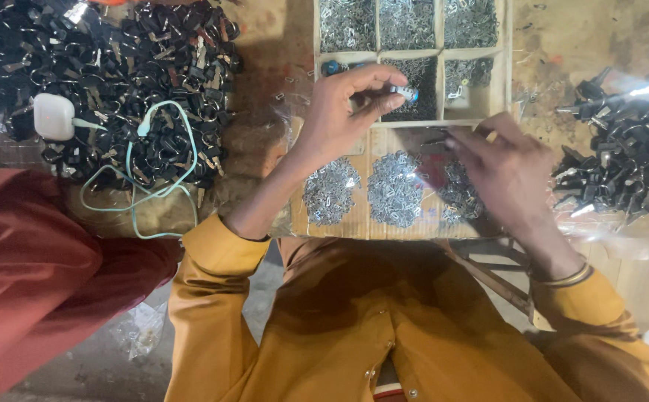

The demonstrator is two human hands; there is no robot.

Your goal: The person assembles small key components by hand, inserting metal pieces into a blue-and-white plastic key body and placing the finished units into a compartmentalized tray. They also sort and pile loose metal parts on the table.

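Nearest the camera was the mustard-yellow long-sleeved shirt [369, 327] of the person at work, both sleeves reaching forward to the bench. The left hand [339, 112] was raised over a shallow wooden tray divided into compartments [497, 82], thumb and forefinger pinched on a small slender metal piece with a blue tip [406, 92]; the piece was held above the middle compartment of the tray's near row, probably so that it stayed directly over its stock. The right hand [507, 167] was blurred, fingers curled toward the tray's near edge with something small and dark at the fingertips; whether it gripped that item could not be told. Between the hands and the body lay a flat brown cardboard sheet [362, 216] carrying three separate heaps of small silvery metal clips [395, 190], kept apart presumably to prevent mixing and within short reach of either hand. A large pile of black parts [116, 82] lay to the left, with a white charger block [53, 115] and pale green cable [162, 160] resting on it. A second heap of black parts on clear plastic film [626, 160] lay to the right. A dark red sleeve of another person [34, 275] occupied the lower left.
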